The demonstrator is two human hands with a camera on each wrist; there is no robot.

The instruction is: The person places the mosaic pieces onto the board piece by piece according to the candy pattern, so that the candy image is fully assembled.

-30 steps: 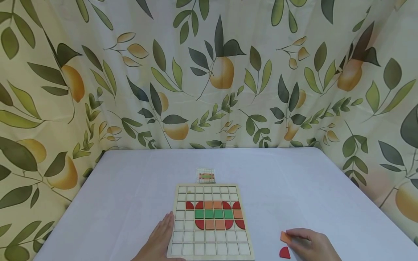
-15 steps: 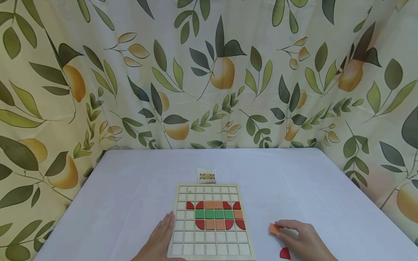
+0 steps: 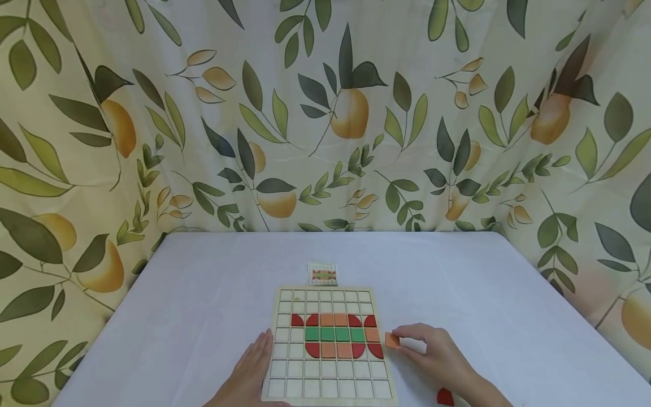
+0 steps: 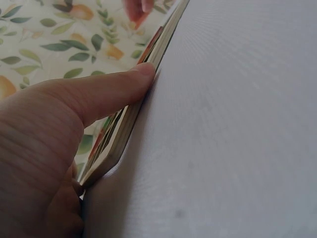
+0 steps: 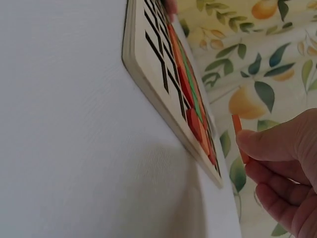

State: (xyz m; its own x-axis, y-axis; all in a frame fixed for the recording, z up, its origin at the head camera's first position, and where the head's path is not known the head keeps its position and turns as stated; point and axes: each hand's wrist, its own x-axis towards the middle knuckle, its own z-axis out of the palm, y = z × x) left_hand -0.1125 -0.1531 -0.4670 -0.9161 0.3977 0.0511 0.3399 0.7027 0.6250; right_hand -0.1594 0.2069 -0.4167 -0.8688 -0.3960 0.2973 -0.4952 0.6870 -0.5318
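A square wooden grid board (image 3: 320,370) lies on the table, with red rounded pieces (image 3: 313,350), orange squares (image 3: 328,350) and a row of green squares (image 3: 328,334) set in its cells. Along its left side rests my left hand (image 3: 244,373), fingers straight against the edge; the thumb (image 4: 119,89) touches the near edge in the left wrist view. Just off the board's right edge, my right hand (image 3: 439,353) pinches an orange square tile (image 3: 391,340) between thumb and fingertips. The right wrist view shows this tile (image 5: 236,123) edge-on, raised above the table.
A small pattern card (image 3: 322,274) lies beyond the board's far edge. One loose red rounded piece (image 3: 445,397) is on the white tablecloth (image 3: 203,294), partly behind my right forearm. A leaf-and-fruit patterned curtain (image 3: 315,169) hangs behind and at both sides.
My right hand has carried the orange tile left and forward, from beside the loose red piece to the board's right edge. My left hand has stayed at the board.
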